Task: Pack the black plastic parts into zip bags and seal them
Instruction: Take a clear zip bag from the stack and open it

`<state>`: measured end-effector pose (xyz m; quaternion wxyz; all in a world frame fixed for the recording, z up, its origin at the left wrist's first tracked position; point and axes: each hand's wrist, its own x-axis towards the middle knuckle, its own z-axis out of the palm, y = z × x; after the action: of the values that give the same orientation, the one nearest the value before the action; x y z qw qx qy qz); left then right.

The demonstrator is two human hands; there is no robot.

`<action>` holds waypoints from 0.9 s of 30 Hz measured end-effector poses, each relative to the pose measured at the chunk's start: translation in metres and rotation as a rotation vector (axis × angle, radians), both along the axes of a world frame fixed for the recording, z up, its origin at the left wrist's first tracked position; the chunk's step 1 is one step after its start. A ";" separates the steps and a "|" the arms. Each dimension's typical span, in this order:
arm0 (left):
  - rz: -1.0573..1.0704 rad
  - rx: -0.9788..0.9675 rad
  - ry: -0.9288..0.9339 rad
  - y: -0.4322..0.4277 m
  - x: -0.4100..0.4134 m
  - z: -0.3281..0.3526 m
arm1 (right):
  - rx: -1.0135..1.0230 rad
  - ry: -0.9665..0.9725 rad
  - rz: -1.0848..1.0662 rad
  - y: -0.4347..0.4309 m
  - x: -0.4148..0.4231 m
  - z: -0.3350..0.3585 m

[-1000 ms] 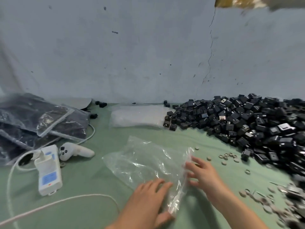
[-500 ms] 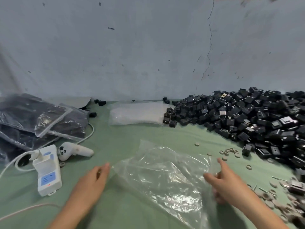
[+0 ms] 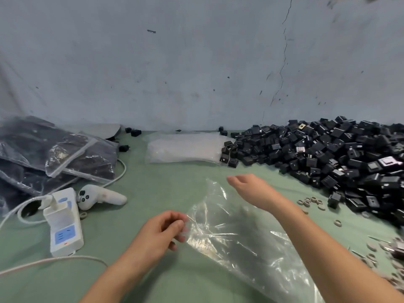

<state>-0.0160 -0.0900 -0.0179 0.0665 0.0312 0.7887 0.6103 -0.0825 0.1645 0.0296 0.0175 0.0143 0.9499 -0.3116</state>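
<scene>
Hands apart: left hand pinches crinkly clear zip bag; right hand loose, empty.

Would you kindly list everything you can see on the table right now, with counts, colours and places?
Parts pile: too many to count, black, right.
Empty bag: one, clear, front centre.
Bag stack: one stack, clear, back centre.
Filled bags: several, clear with black contents, left.
Power strip: one, white and blue, front left.
Controller: one, white, beside the strip.
Cable: white, front left.
Rings: many, beige, right.
Table: green.
Left hand: pinching the empty bag's edge.
Right hand: above the bag, grip unclear.
</scene>
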 end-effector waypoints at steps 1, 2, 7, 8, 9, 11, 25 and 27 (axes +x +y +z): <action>0.017 -0.011 0.017 -0.004 0.003 0.001 | -0.076 -0.116 0.040 -0.005 -0.007 -0.001; 0.034 -0.020 0.029 -0.007 0.006 0.002 | -0.151 -0.224 0.085 -0.009 -0.012 -0.005; 0.057 -0.027 0.055 -0.020 0.020 0.003 | -0.384 -0.178 0.143 -0.021 -0.022 -0.023; 0.094 -0.018 0.067 -0.023 0.022 0.002 | -0.462 -0.139 0.110 -0.023 -0.023 -0.023; 0.147 -0.021 0.081 -0.026 0.022 0.001 | -0.526 -0.101 0.070 -0.024 -0.024 -0.023; 0.229 -0.054 0.096 -0.031 0.024 -0.001 | -0.543 -0.023 0.004 -0.027 -0.025 -0.023; 0.076 -0.756 0.089 -0.050 0.045 -0.005 | -0.046 0.310 -0.091 -0.067 -0.006 -0.014; 0.142 -0.996 0.138 -0.051 0.045 -0.001 | -0.040 0.356 -0.128 -0.056 0.017 -0.021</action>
<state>0.0293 -0.1409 -0.0188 -0.0209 -0.0178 0.9868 0.1598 -0.0658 0.1088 0.0090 -0.1706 0.0189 0.9287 -0.3287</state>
